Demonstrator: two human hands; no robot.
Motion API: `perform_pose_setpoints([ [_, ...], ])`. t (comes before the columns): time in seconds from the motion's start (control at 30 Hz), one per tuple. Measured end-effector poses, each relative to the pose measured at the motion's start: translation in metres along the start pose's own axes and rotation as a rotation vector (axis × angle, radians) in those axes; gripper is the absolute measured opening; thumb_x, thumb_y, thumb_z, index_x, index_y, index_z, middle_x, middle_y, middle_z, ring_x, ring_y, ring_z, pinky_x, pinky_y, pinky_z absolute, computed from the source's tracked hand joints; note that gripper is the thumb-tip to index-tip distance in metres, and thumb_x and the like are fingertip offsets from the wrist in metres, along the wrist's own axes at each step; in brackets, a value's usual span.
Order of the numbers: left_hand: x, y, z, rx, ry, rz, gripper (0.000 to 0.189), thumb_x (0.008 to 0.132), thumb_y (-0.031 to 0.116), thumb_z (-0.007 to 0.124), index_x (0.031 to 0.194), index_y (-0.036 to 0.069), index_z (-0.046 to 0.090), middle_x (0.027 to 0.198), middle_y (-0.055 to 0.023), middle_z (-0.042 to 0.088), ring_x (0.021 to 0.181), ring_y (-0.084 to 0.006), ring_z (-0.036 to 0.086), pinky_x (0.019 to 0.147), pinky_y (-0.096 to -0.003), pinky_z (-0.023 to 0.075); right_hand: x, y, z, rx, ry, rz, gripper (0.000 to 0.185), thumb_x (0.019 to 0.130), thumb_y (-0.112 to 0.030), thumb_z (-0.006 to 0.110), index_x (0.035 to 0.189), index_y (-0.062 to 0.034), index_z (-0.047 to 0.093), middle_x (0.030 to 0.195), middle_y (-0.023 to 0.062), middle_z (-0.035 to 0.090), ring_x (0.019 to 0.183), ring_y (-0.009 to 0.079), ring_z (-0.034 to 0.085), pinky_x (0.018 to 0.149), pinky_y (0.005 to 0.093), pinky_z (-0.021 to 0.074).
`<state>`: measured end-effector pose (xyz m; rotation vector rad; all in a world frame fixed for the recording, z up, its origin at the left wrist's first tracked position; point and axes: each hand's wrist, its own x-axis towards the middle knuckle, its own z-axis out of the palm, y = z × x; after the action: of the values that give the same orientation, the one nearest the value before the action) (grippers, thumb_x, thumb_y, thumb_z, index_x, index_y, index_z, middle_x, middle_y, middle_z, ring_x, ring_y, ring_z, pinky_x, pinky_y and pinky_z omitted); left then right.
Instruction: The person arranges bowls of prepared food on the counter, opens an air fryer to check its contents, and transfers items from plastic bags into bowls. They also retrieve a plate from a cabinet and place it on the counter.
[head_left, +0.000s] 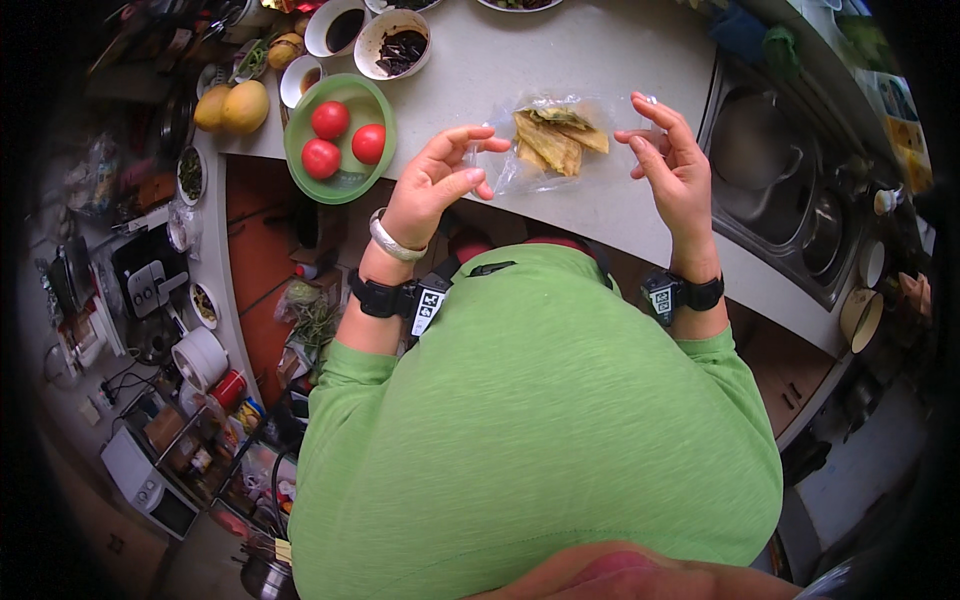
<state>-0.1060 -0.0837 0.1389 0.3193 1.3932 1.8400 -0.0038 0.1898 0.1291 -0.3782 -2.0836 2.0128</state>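
Observation:
Folded yellowish-brown food pieces (555, 142), perhaps pickled vegetable, lie in or on a clear plastic bag (517, 176) on the pale countertop. My left hand (446, 176) is at the bag's left edge, fingers curved and apart; whether they pinch the thin film cannot be told. To the right of the bag, my right hand (671, 157) is raised with its fingers spread and nothing seen between them. Left of my left hand, a green plastic bowl (292, 154) holds several red tomatoes (330, 120).
White bowls with dark contents (394, 56) and dark liquid (337, 30) stand at the back left, beside yellow round fruits (245, 106). A steel sink (780, 217) with a pan is on the right. The counter's front edge (600, 236) runs close to my body.

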Motion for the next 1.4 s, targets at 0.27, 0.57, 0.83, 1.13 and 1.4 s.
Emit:
perform_pose_setpoints([
  [0.27,0.002,-0.018,0.003,0.112,0.154,-0.181,0.068,0.086,0.009,0.068,0.143,0.004,0.03,0.099,-0.0035,0.06,0.075,-0.0072,0.055,0.068,-0.02,0.0478,-0.001,0.002,0.002,-0.621,0.053,-0.069,0.049,0.079,-0.022,0.075,0.122,-0.0042,0.059,0.107,0.0091,0.058,0.074,0.0131,0.061,0.061,0.0251,0.0494],
  [0.57,0.027,-0.058,0.007,0.864,0.174,-0.271,0.053,0.08,0.045,0.07,0.109,0.0,0.064,0.076,-0.0066,0.062,0.07,-0.0191,0.06,0.066,-0.0325,0.0471,0.002,0.034,0.024,-1.224,0.11,-0.226,0.077,0.063,-0.042,0.083,0.126,-0.0075,0.055,0.121,0.0166,0.051,0.092,0.0294,0.063,0.07,0.039,0.0523],
  [0.83,0.037,-0.085,0.002,-0.298,0.23,-0.211,0.018,0.099,0.021,0.048,0.097,0.006,0.057,0.1,-0.0127,0.07,0.09,-0.0276,0.067,0.088,-0.033,0.0503,0.015,0.08,0.017,-1.311,-0.075,0.037,0.064,0.072,-0.036,0.076,0.126,-0.01,0.055,0.1,0.0134,0.063,0.082,0.0309,0.066,0.067,0.0415,0.0532],
  [1.13,0.046,-0.073,-0.012,-0.459,0.193,-0.399,0.026,0.093,0.034,0.059,0.095,0.01,0.05,0.061,0.0028,0.04,0.053,-0.0126,0.043,0.081,-0.0396,0.0523,0.027,0.13,-0.005,-0.785,-0.035,0.373,0.018,0.085,-0.016,0.06,0.099,-0.0062,0.065,0.092,0.0174,0.069,0.079,0.0287,0.068,0.065,0.0378,0.0533],
  [1.4,0.057,-0.096,-0.008,1.086,0.197,-0.257,0.045,0.085,0.041,0.067,0.115,0.008,0.064,0.078,-0.0065,0.059,0.068,-0.0192,0.058,0.062,-0.0332,0.0471,0.025,0.128,-0.004,0.639,0.016,0.612,0.017,0.097,-0.012,0.052,0.107,0.0007,0.058,0.087,0.008,0.066,0.076,0.0143,0.065,0.07,0.0251,0.0539],
])
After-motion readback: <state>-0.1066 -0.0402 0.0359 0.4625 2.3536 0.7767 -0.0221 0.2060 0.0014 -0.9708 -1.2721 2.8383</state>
